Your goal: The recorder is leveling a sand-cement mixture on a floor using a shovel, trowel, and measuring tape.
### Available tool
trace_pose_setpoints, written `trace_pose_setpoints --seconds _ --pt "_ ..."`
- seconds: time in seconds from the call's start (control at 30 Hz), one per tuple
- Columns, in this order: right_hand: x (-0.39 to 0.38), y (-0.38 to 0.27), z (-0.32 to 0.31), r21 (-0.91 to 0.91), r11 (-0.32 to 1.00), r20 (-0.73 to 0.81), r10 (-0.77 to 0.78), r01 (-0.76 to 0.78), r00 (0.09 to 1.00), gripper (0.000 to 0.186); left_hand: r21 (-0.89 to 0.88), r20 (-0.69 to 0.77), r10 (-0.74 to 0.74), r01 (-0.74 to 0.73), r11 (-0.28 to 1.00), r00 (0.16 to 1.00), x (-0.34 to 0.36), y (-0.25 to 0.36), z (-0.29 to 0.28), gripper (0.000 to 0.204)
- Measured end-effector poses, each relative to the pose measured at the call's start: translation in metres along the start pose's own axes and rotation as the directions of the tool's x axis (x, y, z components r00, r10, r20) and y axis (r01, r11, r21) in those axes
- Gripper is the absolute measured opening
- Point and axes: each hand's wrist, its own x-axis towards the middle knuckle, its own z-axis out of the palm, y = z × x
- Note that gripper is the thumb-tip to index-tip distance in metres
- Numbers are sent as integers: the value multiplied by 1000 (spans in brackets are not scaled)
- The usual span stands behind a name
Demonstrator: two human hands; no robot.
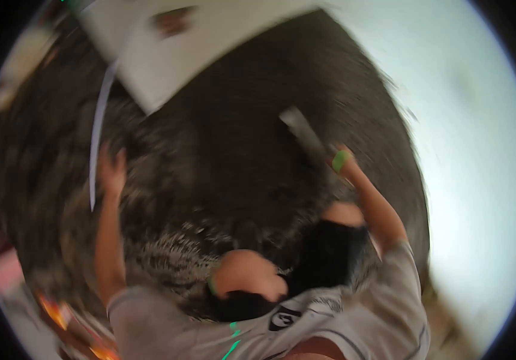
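The picture is strongly motion-blurred. My left hand (pixel 113 171) is raised at the left over a dark shaggy carpet (pixel 234 156), right beside a long thin white strip (pixel 96 132) that runs up and down; the blur hides whether the fingers grip it. My right hand (pixel 343 161), with a green band at the wrist, reaches out at the right and holds a grey elongated object (pixel 303 133) that points up and to the left. My bent knees (pixel 246 273) in black shorts lie between the arms.
A large white flat sheet or board (pixel 174 54) lies on the carpet at the top. A pale smooth floor (pixel 468 138) borders the carpet on the right. Orange and pink blurred things (pixel 54 312) sit at the lower left.
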Motion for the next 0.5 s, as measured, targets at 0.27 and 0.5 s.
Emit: trace_pose_setpoints --seconds 0.27,0.5 --pt "-71 -200 -136 118 990 450 21 -83 893 38 432 -87 -457 447 783 885 -7 -189 -2 87" --pt "-99 -132 -164 5 994 -23 111 -111 994 43 576 -16 -617 511 638 787 53 -257 52 101"
